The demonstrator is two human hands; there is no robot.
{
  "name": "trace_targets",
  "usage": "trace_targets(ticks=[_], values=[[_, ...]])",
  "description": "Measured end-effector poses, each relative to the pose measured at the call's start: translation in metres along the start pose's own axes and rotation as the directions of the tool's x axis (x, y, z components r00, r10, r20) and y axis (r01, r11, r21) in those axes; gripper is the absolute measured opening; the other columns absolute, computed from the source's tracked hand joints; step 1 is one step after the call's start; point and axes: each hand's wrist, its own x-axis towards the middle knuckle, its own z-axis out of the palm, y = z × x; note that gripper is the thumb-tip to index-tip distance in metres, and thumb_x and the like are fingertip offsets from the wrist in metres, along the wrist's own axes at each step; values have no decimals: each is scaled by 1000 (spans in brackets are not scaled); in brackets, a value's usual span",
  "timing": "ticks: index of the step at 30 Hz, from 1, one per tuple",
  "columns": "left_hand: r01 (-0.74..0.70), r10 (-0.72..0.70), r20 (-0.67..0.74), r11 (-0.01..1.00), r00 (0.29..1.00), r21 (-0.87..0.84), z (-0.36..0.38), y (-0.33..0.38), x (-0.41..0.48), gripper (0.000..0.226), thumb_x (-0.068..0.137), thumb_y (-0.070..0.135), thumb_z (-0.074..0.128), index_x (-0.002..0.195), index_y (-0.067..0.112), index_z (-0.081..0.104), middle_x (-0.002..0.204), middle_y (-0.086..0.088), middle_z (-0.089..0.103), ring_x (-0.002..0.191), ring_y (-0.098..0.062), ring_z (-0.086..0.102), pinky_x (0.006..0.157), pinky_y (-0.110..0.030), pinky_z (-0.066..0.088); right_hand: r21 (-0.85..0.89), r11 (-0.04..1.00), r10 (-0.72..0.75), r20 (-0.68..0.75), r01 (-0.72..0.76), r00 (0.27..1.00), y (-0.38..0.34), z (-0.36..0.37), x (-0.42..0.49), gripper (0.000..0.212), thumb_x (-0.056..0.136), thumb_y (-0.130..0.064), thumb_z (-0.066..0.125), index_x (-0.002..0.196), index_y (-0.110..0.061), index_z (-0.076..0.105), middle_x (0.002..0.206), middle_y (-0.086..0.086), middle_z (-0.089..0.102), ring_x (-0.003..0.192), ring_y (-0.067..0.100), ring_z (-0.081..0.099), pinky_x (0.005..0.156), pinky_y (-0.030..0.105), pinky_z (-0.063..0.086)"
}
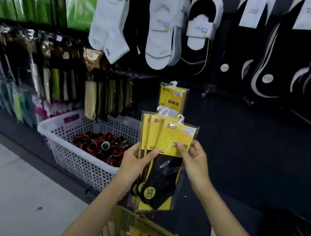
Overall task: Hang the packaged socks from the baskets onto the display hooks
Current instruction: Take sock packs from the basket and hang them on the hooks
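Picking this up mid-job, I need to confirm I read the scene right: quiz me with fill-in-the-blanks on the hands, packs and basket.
1. The left hand and right hand hold a fan of sock packs with ___ cards.
2. The socks inside those packs are ___.
3. The white basket sits to the ___ of the hands.
Missing words: yellow; black; left.

Both hands (166, 162) grip fanned yellow sock packs (162, 167).

Bare left hand (136, 162) and bare right hand (196, 160), both slender, forearms (94, 208) uncovered to frame edge.
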Motion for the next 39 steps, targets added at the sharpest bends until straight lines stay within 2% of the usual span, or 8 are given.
trace_targets(ticks=[6,10,15,22,28,33,36,39], values=[[-89,100,-119,992,988,94,-31,18,25,34,78,55,58,72,21,60,65,8,58,63,-8,52,57,-10,39,-6,1000,-8,-18,8,1000,-2,9,24,11,94,-19,57,103,-15,62,91,-7,75,85,8,71,68,15,54],[-115,137,-187,986,973,124,-63,28,49,47,81,55,57,86,9,58,83,-3,49,73,-12,44,61,-18,33,-42,998,-55,-54,53,997,-14,18,51,9,96,-17,54,99,-17,62,89,-5,75,84,7,71,68,15,53],[-134,166,-263,982,950,135,-85,51,74,42,82,54,57,64,21,39,57,13,36,50,0,30,56,-17,30,-118,991,-83,-119,68,990,-27,36,90,8,97,-18,52,96,-20,60,96,8,73,92,26,69,84,39,56],[-197,224,-277,973,934,122,-96,62,100,56,85,52,56,90,-3,57,85,-4,46,64,-6,38,61,-17,30,-240,965,-126,-86,102,988,-26,61,127,7,98,-19,51,94,-21,56,94,-3,69,85,9,67,63,11,48],[-159,181,-282,982,942,99,-92,58,108,31,83,52,58,69,35,36,64,22,36,50,11,42,62,-15,31,-221,969,-135,-97,111,986,-16,64,137,7,98,-21,50,100,-22,57,95,-5,70,87,5,67,74,20,54],[-166,167,-271,986,948,27,-92,51,116,37,83,50,59,107,21,62,116,15,61,104,6,52,93,-24,32,-260,961,-135,-133,97,982,-3,58,145,8,97,-20,52,100,-18,60,87,-10,66,79,1,62,65,10,48],[-165,168,-280,986,945,35,-91,50,119,24,84,50,59,74,28,54,78,15,56,74,8,51,76,-18,35,-268,963,-85,-198,29,977,2,57,161,12,96,-23,54,99,-13,61,91,-4,68,85,8,64,74,21,51],[-174,183,-275,983,944,57,-90,50,120,32,85,49,58,74,20,56,78,4,62,79,-6,57,76,-22,39,-189,978,32,-281,-88,959,8,57,179,15,94,-25,58,93,-11,62,96,7,68,86,17,63,79,32,52]])
